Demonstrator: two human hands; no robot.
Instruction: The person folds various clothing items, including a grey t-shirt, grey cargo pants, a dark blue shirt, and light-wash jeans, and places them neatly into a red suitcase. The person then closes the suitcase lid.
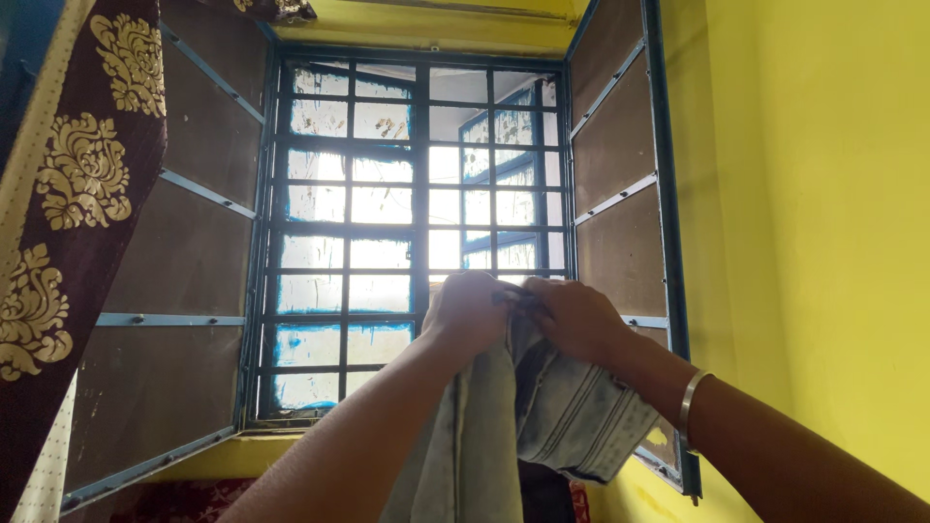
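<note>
Both hands up at the window grille (387, 223), side by side and touching. Left hand (472, 312) clenched on the top edge of the jeans (542, 407); right hand (579, 318) pinching the same edge just beside it, fingers (536, 300) curled into the cloth. Jeans hanging straight down from both grips, long axis vertical, bulk below and between the forearms. Grille bars directly beyond the knuckles, close, contact impossible to tell. Neither hand nearer; both level. Bangle (690, 407) on the right wrist, curtain (77, 194) far left.
</note>
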